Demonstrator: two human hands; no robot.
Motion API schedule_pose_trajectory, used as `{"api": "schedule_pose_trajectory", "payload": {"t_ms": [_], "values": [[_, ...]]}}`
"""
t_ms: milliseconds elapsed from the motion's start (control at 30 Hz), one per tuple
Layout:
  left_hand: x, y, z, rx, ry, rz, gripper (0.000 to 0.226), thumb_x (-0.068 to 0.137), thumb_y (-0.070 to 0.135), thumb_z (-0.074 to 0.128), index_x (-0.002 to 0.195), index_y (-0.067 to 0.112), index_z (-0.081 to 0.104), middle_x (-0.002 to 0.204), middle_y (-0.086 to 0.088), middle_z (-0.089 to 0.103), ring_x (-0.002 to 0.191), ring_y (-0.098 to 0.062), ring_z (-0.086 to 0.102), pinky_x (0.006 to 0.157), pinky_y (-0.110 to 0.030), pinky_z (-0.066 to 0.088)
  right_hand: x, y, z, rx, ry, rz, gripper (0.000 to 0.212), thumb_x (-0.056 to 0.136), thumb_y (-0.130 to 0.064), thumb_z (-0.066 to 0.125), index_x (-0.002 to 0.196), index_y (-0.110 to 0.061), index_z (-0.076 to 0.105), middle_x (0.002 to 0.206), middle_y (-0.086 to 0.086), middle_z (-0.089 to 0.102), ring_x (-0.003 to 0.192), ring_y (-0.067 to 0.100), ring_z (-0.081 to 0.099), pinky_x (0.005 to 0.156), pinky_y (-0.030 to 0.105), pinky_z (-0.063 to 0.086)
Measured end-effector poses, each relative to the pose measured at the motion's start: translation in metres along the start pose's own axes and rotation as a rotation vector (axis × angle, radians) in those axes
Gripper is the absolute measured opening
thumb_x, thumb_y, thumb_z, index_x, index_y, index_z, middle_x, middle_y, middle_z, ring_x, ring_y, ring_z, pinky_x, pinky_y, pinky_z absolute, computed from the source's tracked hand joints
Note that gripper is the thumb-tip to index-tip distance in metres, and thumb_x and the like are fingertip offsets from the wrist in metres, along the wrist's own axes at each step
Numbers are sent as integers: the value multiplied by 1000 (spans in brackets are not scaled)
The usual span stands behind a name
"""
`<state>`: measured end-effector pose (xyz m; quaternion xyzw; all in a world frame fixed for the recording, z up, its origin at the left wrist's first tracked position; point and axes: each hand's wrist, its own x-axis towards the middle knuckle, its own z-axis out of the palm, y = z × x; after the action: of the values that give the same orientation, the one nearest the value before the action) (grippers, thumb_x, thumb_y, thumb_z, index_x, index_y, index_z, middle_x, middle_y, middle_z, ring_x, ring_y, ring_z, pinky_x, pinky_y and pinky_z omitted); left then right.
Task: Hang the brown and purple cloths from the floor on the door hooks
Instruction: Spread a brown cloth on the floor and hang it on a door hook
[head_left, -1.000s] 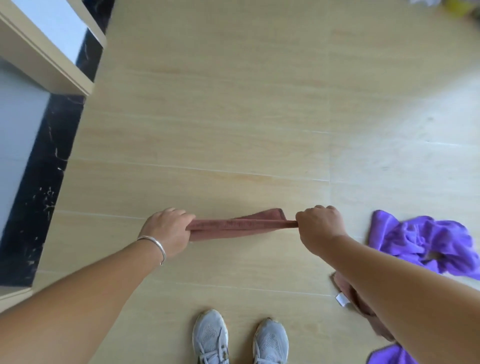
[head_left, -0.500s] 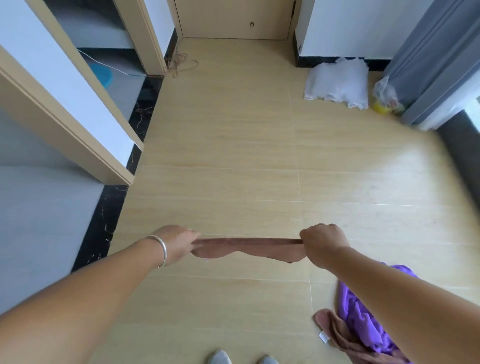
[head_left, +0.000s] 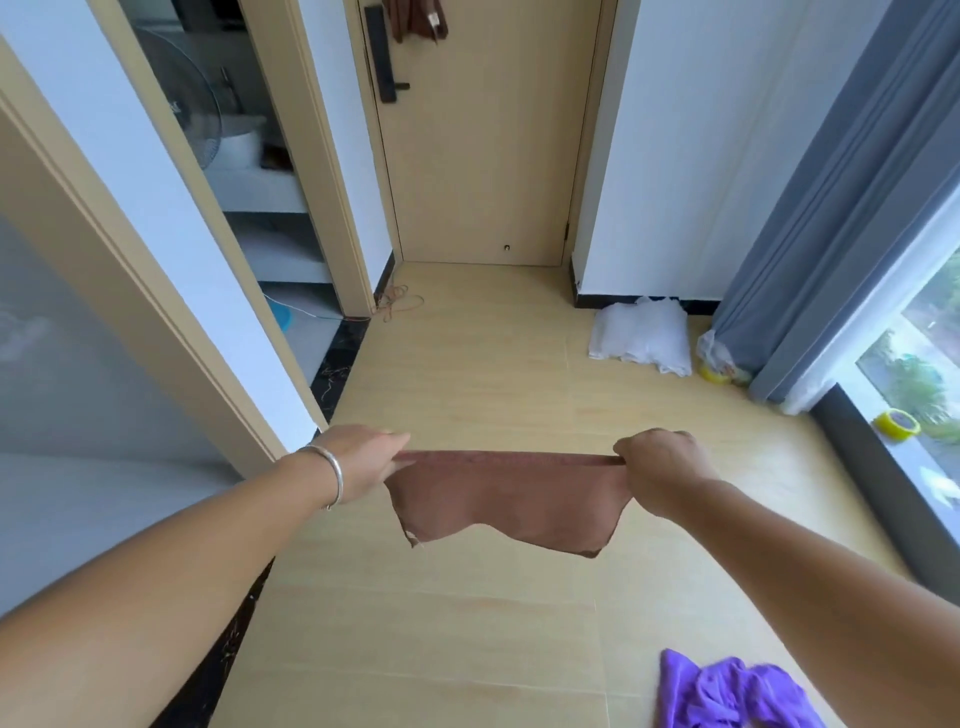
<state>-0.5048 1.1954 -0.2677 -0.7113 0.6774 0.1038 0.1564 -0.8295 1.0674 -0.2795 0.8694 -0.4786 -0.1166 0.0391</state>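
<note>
Open floor to the door

Bare floor (head_left: 467, 364) runs straight to the door (head_left: 483, 171); a cord tangle (head_left: 397, 301) lies left, white bags (head_left: 641, 335) right, the purple cloth (head_left: 727, 691) near right.

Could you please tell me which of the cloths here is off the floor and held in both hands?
The brown cloth, stretched between both hands; the purple cloth lies crumpled on the floor.

Purple cloth (head_left: 727, 691) cut off below.
</note>
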Motion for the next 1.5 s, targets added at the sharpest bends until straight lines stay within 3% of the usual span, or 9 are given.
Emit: {"api": "schedule_pose_trajectory", "payload": {"t_ms": [333,567,700,800,867,967,1167,1333,1500], "values": [[-52,2,-136,92,199,-34,34,103,43,27,89,17,43,79,1,47,71,-20,50,60,-34,36,-37,31,-143,-10,166,64,32,84,-4,39,97,-25,58,101,0,65,89,22,57,68,30,33],[-85,-1,-225,137,323,-86,37,102,46,25,81,21,42,78,2,51,70,-18,51,61,-33,40,-60,52,-238,-10,272,79,24,80,-1,37,86,-22,47,96,-2,61,84,22,52,66,29,34],[-105,-2,-265,132,397,-112,32,101,45,25,111,25,48,93,7,58,75,-15,51,66,-34,42,-71,62,-281,-5,337,73,26,79,1,35,86,-21,48,94,-2,60,83,22,53,63,28,34],[-123,1,-291,119,450,-183,52,99,29,26,149,40,16,124,7,59,84,-19,59,59,-28,39,-77,69,-308,17,403,62,28,81,2,34,91,-19,50,101,-1,60,88,23,58,67,30,39],[-135,9,-303,124,479,-252,73,93,12,30,151,39,-6,97,7,58,63,-16,53,48,-27,36,-82,74,-325,64,457,60,32,81,3,34,96,-16,54,104,-3,59,90,23,60,68,31,43],[-145,17,-319,129,557,-349,82,88,4,32,151,33,-13,71,3,48,55,-17,50,45,-30,41,-88,75,-343,98,537,19,28,84,5,33,94,-17,48,97,-5,48,80,22,53,65,32,41],[-145,20,-336,183,636,-423,75,89,6,33,153,20,-3,74,2,53,64,-17,57,56,-30,48,-81,74,-357,94,593,25,28,87,6,36,106,-9,50,107,3,52,89,28,60,66,32,42],[-123,-1,-351,190,627,-444,75,88,5,33,153,14,-4,75,1,56,65,-17,57,54,-30,45,-56,76,-371,27,606,23,24,83,6,38,93,-16,40,93,2,45,71,23,49,60,32,38],[-82,-32,-366,165,627,-454,76,88,2,34,153,10,-4,78,0,53,77,-22,59,66,-33,53,-9,69,-384,-52,581,45,28,83,4,40,103,-12,47,94,2,46,72,22,47,61,30,39]]}}
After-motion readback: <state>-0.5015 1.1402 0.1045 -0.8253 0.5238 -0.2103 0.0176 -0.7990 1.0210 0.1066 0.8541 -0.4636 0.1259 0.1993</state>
